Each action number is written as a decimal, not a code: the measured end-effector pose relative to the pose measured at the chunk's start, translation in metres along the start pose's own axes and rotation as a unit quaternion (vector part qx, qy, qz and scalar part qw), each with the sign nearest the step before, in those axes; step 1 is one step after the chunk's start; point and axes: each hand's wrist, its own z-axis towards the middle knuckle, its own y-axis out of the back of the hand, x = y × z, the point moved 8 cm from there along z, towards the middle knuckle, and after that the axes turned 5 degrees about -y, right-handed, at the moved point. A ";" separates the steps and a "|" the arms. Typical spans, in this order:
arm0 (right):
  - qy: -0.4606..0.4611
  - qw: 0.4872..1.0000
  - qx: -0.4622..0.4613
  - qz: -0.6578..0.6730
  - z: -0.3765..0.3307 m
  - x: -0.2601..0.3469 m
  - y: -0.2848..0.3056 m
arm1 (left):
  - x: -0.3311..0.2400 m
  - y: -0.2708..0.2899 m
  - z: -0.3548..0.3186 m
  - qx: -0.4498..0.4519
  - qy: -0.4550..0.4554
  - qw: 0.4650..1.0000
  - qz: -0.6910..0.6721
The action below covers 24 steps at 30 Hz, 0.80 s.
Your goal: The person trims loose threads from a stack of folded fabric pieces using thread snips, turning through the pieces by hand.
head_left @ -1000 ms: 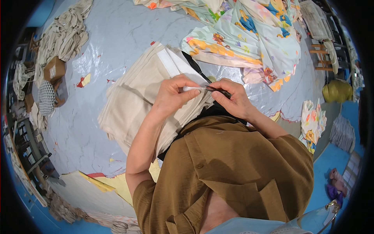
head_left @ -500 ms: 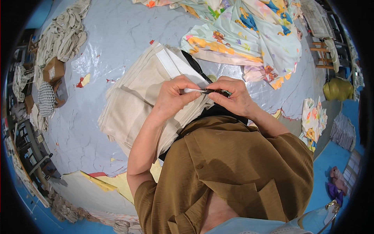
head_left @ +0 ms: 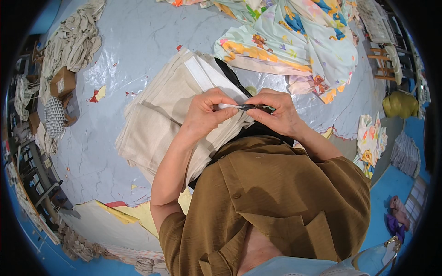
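We cannot identify the small dark object (head_left: 251,107) pinched between the left hand (head_left: 207,112) and the right hand (head_left: 276,112); the fingertips cover most of it. The white strip (head_left: 228,106) at the left thumb is largely hidden by the fingers. The stack of beige fabric (head_left: 156,124) runs under the left forearm and the brown shirt (head_left: 276,202), so we cannot see its near edge. The black cloth (head_left: 230,76) shows only as a narrow band. The printed fabric (head_left: 294,41) is cut off at the top edge. Items on the shelving (head_left: 32,175) at the left rim are too small and distorted to tell.
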 end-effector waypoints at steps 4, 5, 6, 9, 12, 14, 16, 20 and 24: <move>0.000 1.000 0.003 -0.005 0.001 0.000 0.000 | 0.002 0.000 0.001 -0.003 0.006 1.000 0.000; 0.004 1.000 0.002 -0.007 0.001 0.001 0.000 | 0.003 0.000 0.001 -0.003 0.006 1.000 0.001; 0.003 1.000 0.002 -0.007 0.000 0.000 0.000 | 0.002 0.000 0.001 -0.003 0.007 1.000 0.001; -0.001 1.000 -0.002 -0.011 0.000 -0.001 0.002 | 0.002 0.000 0.001 0.000 0.007 1.000 0.000; 0.001 1.000 -0.003 -0.007 0.000 -0.002 0.002 | 0.002 0.000 0.001 0.000 0.002 1.000 0.002; -0.004 1.000 0.003 -0.008 0.000 -0.002 0.002 | 0.001 0.000 0.001 0.002 0.000 1.000 0.006; -0.023 0.999 -0.001 0.026 -0.001 -0.008 0.004 | 0.002 0.000 0.002 0.001 0.000 1.000 0.003; -0.081 0.978 -0.058 0.182 -0.009 -0.033 0.006 | 0.001 0.001 0.002 -0.009 0.012 1.000 -0.007; -0.128 0.984 0.004 0.126 -0.018 -0.029 -0.003 | 0.004 0.002 0.001 -0.015 0.018 0.999 -0.031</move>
